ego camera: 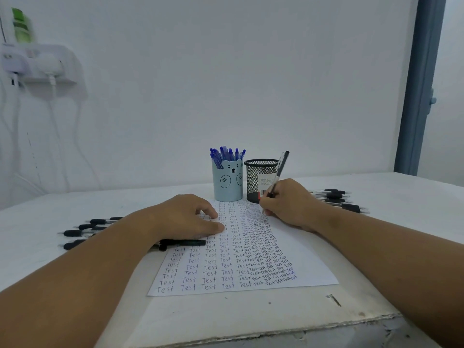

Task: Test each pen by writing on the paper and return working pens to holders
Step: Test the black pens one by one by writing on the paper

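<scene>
A white paper (pixel 301 257) covered in rows of the word "Test" lies in front of me. My right hand (pixel 288 204) grips a black pen (pixel 280 172) with its tip on the paper's upper right. My left hand (pixel 185 217) presses flat on the paper's upper left with straight fingers. A black pen cap (pixel 183 242) lies just below that hand. Behind the paper stand a light blue bear holder (pixel 227 183) full of blue pens (pixel 226 154) and an empty-looking black mesh holder (pixel 259 179).
Several black pens (pixel 85 231) lie on the table left of my left forearm, and several more black pens (pixel 334 199) lie to the right behind my right wrist. The table's chipped front edge (pixel 301 327) is near. A wall shelf (pixel 40 64) with cables hangs far left.
</scene>
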`<state>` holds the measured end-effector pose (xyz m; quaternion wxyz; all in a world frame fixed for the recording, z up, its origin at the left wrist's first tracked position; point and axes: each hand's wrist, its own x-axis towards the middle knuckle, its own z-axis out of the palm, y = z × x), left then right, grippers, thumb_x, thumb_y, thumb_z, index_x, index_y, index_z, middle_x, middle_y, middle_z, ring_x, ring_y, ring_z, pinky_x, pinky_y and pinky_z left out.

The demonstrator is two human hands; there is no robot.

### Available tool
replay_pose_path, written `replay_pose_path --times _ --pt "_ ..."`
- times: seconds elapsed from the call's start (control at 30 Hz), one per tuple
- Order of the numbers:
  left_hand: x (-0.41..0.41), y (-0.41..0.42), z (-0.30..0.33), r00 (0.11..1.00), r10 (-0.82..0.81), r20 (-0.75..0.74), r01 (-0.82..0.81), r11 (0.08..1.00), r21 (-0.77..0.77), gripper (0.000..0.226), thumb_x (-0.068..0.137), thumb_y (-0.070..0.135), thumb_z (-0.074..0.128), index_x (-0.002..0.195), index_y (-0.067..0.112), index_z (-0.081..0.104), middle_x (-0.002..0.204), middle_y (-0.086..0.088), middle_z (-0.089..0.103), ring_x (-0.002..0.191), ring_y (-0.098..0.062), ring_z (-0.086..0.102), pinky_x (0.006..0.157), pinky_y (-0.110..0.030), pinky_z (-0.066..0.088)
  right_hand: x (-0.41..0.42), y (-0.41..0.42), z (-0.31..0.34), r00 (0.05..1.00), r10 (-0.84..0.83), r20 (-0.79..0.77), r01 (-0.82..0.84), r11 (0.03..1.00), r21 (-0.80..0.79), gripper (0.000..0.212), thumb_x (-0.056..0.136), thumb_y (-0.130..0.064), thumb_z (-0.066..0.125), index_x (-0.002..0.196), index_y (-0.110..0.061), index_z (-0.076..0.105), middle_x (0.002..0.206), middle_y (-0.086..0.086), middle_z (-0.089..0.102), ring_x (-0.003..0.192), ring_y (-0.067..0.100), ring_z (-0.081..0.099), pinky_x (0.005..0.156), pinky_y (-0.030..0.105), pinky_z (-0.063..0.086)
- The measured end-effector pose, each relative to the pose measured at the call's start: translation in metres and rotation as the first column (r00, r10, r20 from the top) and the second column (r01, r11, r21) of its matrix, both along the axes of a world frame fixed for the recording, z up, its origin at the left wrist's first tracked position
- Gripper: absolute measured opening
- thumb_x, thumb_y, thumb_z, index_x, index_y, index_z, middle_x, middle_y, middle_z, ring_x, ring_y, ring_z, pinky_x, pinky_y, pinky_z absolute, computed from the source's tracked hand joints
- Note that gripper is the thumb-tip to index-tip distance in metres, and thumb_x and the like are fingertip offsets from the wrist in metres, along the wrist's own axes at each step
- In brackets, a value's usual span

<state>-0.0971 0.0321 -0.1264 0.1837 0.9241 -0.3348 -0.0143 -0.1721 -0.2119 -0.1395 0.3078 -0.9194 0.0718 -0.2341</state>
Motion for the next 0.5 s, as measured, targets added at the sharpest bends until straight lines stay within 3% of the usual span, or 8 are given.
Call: replay_pose_path --times 0.17,0.3,0.5 --pt "-0.0010 -0.0006 0.0005 1.000 0.004 -0.007 -0.004 1.000 0.000 0.042 0.082 0.066 0.069 0.117 0.043 0.067 0.139 0.015 0.052 0.129 -0.006 0.046 0.107 -0.029 0.033 0.0032 -0.0016 -0.0007 1.000 -0.006 0.000 0.006 1.000 -0.019 0.024 0.087 -0.021 0.063 0.075 -0.002 0.071 0.076 0.010 0.074 0.067 0.020 0.063 0.065 0.034 0.054" --pt "-0.0020 -0.0013 0.0012 1.000 0.003 -0.010 -0.003 1.000 0.003 0.041 0.083 0.064 0.069 0.118 0.042 0.067 0.140 0.014 0.052 0.130 -0.006 0.046 0.107 -0.029 0.033 0.0042 -0.0042 -0.0019 1.000 -0.025 0.014 0.025 1.000 -0.016 0.027 0.086 -0.023 0.063 0.073 -0.001 0.070 0.076 0.011 0.074 0.066 0.018 0.062 0.069 0.040 0.057" --pt "-0.0010 -0.0001 0.0004 1.000 0.004 -0.011 -0.004 1.000 -0.001 0.042 0.081 0.066 0.069 0.116 0.043 0.067 0.138 0.015 0.053 0.128 -0.006 0.047 0.105 -0.028 0.034 0.0049 -0.0043 -0.0022 1.000 -0.014 0.009 0.014 0.999 -0.037 0.026 0.087 -0.023 0.063 0.069 -0.005 0.066 0.073 0.008 0.073 0.059 0.014 0.056 0.056 0.026 0.043"
